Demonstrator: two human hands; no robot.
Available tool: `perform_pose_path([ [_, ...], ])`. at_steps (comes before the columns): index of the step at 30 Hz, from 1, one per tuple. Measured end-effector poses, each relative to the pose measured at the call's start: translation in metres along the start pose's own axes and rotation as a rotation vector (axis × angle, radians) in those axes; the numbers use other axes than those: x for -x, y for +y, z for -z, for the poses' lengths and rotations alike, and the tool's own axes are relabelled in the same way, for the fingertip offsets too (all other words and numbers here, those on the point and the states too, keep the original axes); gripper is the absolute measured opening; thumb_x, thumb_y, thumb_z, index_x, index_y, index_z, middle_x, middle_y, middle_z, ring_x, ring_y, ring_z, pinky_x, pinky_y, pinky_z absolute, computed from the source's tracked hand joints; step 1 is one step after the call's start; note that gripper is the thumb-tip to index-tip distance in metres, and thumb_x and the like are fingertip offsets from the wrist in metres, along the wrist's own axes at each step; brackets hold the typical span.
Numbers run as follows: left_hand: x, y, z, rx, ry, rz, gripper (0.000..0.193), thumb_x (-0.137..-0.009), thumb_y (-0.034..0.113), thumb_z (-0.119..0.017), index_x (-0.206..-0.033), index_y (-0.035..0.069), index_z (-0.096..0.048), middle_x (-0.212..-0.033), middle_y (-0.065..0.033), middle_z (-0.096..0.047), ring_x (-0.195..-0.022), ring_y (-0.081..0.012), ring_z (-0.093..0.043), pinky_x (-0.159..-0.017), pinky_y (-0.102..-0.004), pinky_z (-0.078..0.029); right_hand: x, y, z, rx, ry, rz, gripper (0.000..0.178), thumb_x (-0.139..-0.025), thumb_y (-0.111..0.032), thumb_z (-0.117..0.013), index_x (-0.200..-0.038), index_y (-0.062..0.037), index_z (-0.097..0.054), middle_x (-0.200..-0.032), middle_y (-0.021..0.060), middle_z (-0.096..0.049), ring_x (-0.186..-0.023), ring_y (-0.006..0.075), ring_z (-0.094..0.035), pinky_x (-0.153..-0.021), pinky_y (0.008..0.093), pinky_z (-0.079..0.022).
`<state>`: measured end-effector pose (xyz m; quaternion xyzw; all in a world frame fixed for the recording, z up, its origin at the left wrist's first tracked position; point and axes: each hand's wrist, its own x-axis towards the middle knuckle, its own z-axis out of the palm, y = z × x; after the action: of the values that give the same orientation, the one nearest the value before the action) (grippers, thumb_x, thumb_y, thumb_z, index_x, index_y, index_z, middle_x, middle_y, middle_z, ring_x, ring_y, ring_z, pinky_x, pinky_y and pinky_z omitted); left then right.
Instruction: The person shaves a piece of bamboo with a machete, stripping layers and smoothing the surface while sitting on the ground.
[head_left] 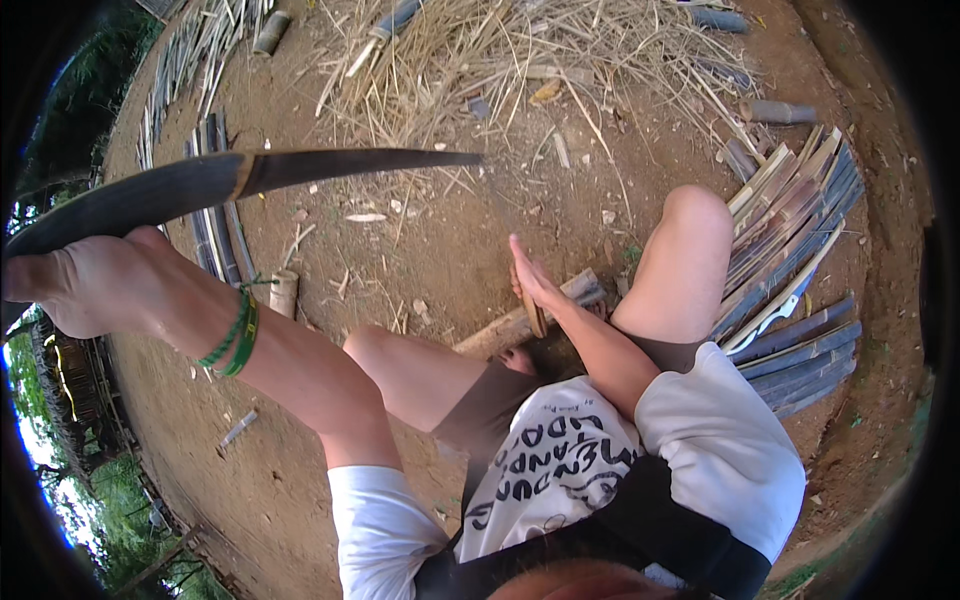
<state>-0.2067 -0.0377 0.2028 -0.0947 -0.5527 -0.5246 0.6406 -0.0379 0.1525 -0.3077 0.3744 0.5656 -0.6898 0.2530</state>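
My left hand (95,275), raised high at the far left, is closed around a long dark bamboo strip (190,190). The strip has a pale ring at its node and reaches across to the middle of the view, narrowing toward its far end. My right hand (535,282) is low between my knees, its fingers wrapped round a brown wooden handle (538,320). Whatever extends beyond that handle is too blurred to make out. Just under my right hand, a short log (500,332) lies across the ground between my legs.
Split bamboo strips (785,230) are stacked by my right knee, with dark bamboo pieces (805,355) below them. A heap of pale shavings (480,70) covers the far ground. More dark strips (215,235) and a short bamboo piece (285,292) lie to the left.
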Motion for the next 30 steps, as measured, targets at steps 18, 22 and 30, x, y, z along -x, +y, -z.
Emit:
perform_pose_path([
  [18, -0.045, -0.046, 0.037, 0.394, -0.487, 0.230, 0.081, -0.087, 0.084, -0.039, -0.075, 0.005, -0.053, -0.060, -0.0037, -0.041, -0.052, -0.0153, -0.041, -0.046, -0.0270, -0.036, 0.079, -0.054, -0.027, 0.224, 0.012, 0.373, 0.072, -0.096, -0.071, -0.046, -0.059, -0.0082, -0.049, -0.049, -0.0007, -0.046, -0.046, 0.0154, -0.051, -0.049, 0.0330, -0.041],
  [22, 0.001, 0.014, 0.006, 0.372, -0.481, 0.327, 0.085, -0.070, 0.098, -0.042, -0.062, 0.013, -0.050, -0.050, -0.0020, -0.036, -0.044, -0.0128, -0.034, -0.043, -0.0238, -0.026, 0.127, -0.088, -0.040, 0.142, -0.149, 0.661, 0.071, -0.100, -0.063, -0.044, -0.060, -0.0055, -0.051, -0.050, 0.0008, -0.044, -0.048, 0.0140, -0.046, -0.049, 0.0348, -0.036],
  [30, -0.009, 0.012, 0.026, 0.694, -0.653, 0.463, 0.091, -0.051, 0.105, -0.048, -0.064, 0.015, -0.055, -0.053, -0.0008, -0.040, -0.045, -0.0111, -0.038, -0.044, -0.0228, -0.029, 0.153, -0.107, -0.021, 0.217, -0.179, 0.566, 0.076, -0.099, -0.064, -0.045, -0.059, -0.0004, -0.056, -0.050, 0.0083, -0.044, -0.049, 0.0201, -0.046, -0.050, 0.0423, -0.034],
])
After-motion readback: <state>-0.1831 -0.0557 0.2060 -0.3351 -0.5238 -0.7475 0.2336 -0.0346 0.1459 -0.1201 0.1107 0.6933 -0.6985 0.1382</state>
